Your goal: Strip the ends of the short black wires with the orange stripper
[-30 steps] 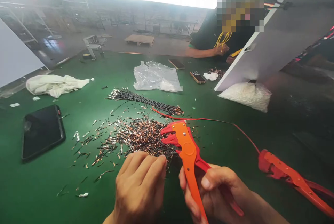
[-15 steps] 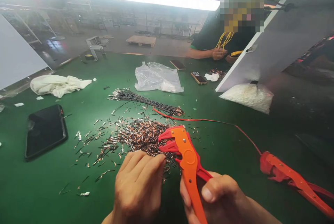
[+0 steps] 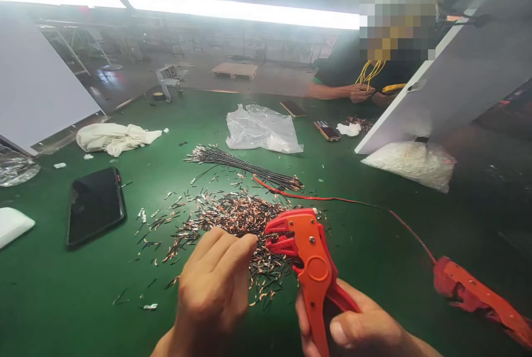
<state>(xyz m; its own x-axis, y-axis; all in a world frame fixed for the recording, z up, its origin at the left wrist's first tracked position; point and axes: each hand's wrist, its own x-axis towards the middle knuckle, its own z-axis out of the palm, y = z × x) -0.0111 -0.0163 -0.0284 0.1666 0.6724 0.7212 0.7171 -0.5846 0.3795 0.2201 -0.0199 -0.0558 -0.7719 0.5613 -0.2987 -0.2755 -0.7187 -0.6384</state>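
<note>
My right hand (image 3: 366,324) is wrapped around an orange and red wire stripper (image 3: 318,268), its jaws pointing left. Just left of those jaws, my left hand (image 3: 220,279) has its fingers pressed together in a pinch. What they hold, if anything, is hidden behind the hand. Beneath and behind both hands spreads a pile of short black wire offcuts (image 3: 236,213) with copper-coloured bits. Beyond the pile lies a bundle of black wires (image 3: 245,166), with bare copper at its right end. A red strip (image 3: 299,197) runs rightward to a second wire stripper (image 3: 482,296).
On the green table, a black phone (image 3: 96,207) and a white cloth (image 3: 116,138) lie to the left. A clear plastic bag (image 3: 261,131) is behind the wires. At right stands a white panel (image 3: 440,80) beside a filled bag (image 3: 415,163). Across the table, a person's hand (image 3: 361,92) holds yellow wires.
The view has swung left, so the table's contents appear further right. The gap between my left fingertips and the stripper's jaws has widened. My right hand keeps its grip.
</note>
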